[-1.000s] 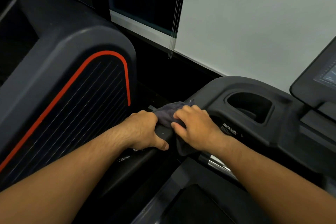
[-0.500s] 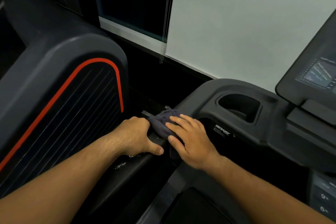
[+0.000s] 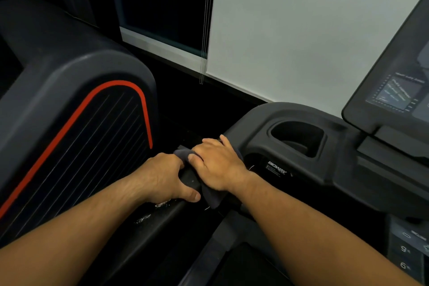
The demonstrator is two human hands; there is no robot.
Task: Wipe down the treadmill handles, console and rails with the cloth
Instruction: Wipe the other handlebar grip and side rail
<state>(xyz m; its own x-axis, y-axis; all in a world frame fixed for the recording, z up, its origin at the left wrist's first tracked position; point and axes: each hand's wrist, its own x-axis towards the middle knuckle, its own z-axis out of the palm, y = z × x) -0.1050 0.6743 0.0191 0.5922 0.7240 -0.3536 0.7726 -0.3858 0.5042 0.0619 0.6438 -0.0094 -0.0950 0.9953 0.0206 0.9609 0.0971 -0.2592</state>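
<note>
Two hands close together on rounded matte black handle (image 3: 160,218). Left hand (image 3: 162,176): fingers curled round bare handle, thumb laid across it. Right hand (image 3: 217,167): fingers bent over soft dark grey cloth (image 3: 212,196), pressing it onto handle. Beyond, moulded cup holder (image 3: 297,139), glossy console screen (image 3: 392,95).

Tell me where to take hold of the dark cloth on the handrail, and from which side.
Probably the loose tail of the cloth hanging off the handrail below the right hand; come from underneath, on the inner side. The rest is wrapped under that hand, and the left hand crowds the small fold beside it.
</note>
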